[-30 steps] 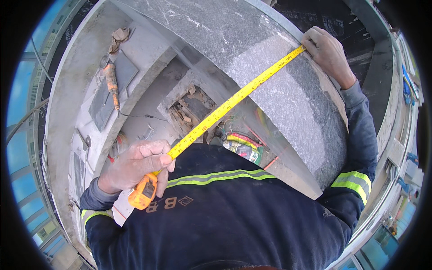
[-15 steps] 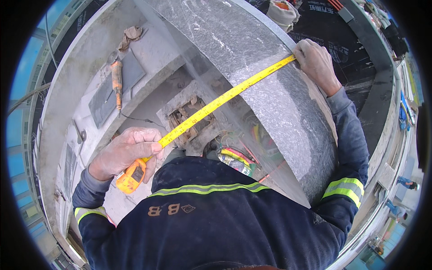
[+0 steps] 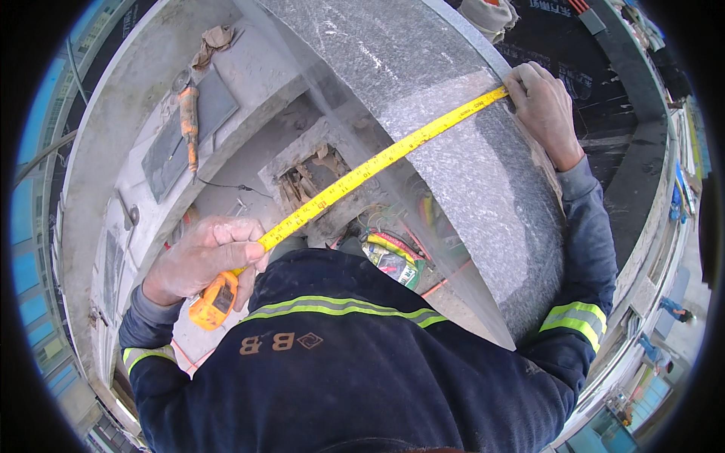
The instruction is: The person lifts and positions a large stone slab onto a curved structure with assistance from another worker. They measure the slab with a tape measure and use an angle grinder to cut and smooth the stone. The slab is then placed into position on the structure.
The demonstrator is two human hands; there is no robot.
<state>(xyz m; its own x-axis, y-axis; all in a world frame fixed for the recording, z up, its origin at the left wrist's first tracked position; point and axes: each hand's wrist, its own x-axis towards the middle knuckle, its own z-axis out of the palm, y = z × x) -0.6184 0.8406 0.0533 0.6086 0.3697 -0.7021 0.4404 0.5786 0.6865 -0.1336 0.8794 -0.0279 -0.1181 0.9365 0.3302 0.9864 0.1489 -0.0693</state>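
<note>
A yellow tape measure [image 3: 385, 161] is drawn out between my hands, its blade slanting up from left to right. My left hand [image 3: 208, 257] pinches the blade between thumb and fingers, with the orange case [image 3: 214, 300] hanging just below the palm. At the far edge of a grey stone slab [image 3: 453, 136], my right hand [image 3: 545, 109] is closed on the blade's end; the fingertips hide the hook. The blade crosses the slab's top and then spans the gap to the left of it.
An orange angle grinder [image 3: 189, 124] lies on a dark flat tile [image 3: 214, 102] on the concrete ledge at left, near a crumpled cloth [image 3: 214, 44]. Below the tape are a rubble-filled opening [image 3: 310, 177] and a colourful bag [image 3: 393, 257]. A white sack [image 3: 487, 16] stands beyond the slab.
My view has shifted slightly, so the surroundings sit a little differently. Both hands keep their hold on the tape, which stays stretched across the slab.
</note>
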